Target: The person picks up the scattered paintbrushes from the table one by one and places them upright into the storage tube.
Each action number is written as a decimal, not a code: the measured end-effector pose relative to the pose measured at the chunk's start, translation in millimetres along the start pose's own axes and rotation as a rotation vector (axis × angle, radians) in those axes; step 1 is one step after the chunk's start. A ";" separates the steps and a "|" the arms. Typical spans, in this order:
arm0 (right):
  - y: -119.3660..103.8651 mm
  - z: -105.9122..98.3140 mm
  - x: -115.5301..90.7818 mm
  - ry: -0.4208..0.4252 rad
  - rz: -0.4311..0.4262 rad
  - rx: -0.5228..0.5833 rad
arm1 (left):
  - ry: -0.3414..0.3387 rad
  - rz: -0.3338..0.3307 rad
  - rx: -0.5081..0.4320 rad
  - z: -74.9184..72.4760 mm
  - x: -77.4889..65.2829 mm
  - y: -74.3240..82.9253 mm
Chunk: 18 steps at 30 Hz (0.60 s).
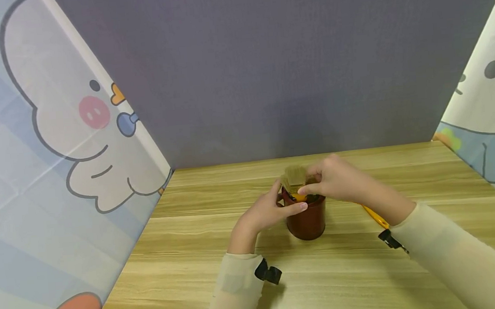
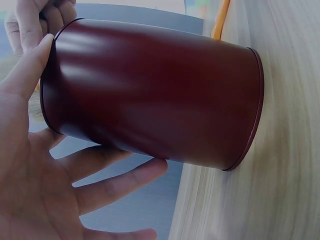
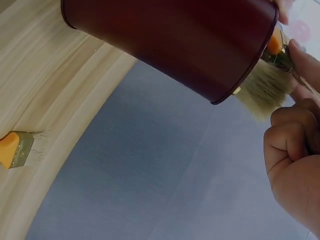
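A dark red-brown cylindrical container (image 1: pixel 306 223) stands on the wooden table, with paintbrushes in it, bristles (image 1: pixel 294 175) up. My left hand (image 1: pixel 264 212) holds the container near its rim, thumb at the front and fingers along the far side. Over the opening, my right hand (image 1: pixel 339 180) pinches a paintbrush (image 3: pixel 275 42) with an orange handle; the fingers partly hide it. In the right wrist view, pale bristles (image 3: pixel 265 90) of another brush stick out past the rim. The lower ends of the brushes are hidden inside the container.
Another orange-handled paintbrush (image 3: pixel 17 149) lies on the table right of the container, partly beneath my right forearm in the head view. A grey panel (image 1: pixel 293 73) rises behind the table (image 1: pixel 186 266). Cartoon-printed curtains (image 1: pixel 25 157) hang at both sides.
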State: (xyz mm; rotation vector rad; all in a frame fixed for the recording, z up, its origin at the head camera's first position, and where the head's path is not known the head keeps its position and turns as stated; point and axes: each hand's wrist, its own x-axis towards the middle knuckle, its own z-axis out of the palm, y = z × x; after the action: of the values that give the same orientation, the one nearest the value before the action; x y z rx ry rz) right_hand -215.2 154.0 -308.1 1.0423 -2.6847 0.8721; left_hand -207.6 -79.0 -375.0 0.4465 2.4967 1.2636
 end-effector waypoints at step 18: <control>-11.5 12.9 -4.4 0.053 -0.051 -0.124 | -0.013 0.034 -0.033 0.2 0.4 -1.2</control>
State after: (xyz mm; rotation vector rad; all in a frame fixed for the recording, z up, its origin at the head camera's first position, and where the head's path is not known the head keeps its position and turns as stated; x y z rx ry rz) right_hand -203.3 142.5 -314.8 1.0400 -2.6183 0.7036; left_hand -208.1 -79.4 -376.1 0.4900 2.4638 1.3088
